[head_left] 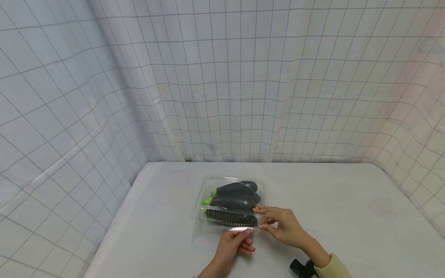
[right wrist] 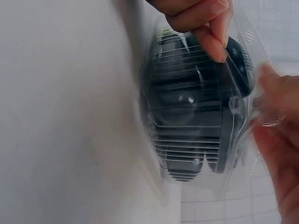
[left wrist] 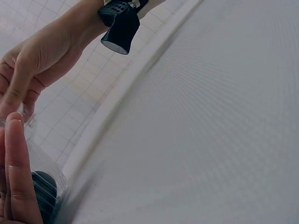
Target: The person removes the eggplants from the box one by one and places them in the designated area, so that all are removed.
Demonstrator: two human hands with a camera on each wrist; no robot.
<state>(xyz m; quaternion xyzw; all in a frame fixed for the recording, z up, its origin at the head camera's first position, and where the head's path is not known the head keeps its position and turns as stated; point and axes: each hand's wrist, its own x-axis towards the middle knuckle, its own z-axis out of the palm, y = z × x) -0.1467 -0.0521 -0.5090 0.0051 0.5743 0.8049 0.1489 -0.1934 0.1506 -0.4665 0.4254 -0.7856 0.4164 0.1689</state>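
A clear plastic clamshell box (head_left: 205, 185) lies on the white table with several dark eggplants (head_left: 233, 202) inside, their green stem ends to the left. Its ribbed wall and rim show close up in the right wrist view, with eggplants (right wrist: 182, 102) behind the plastic. At the box's front edge, my left hand (head_left: 231, 245) pinches the rim between thumb and fingers. My right hand (head_left: 283, 226) pinches the edge at the front right corner, one finger stretched over the lid. In the left wrist view, my left fingers (left wrist: 18, 168) partly hide the box.
The white tabletop (head_left: 330, 200) extends on both sides of the box. White curtains (head_left: 226, 96) with a dark grid pattern hang behind and beside the table. A black wrist device (head_left: 302, 267) is on my right forearm, by a pale yellow sleeve (head_left: 332, 267).
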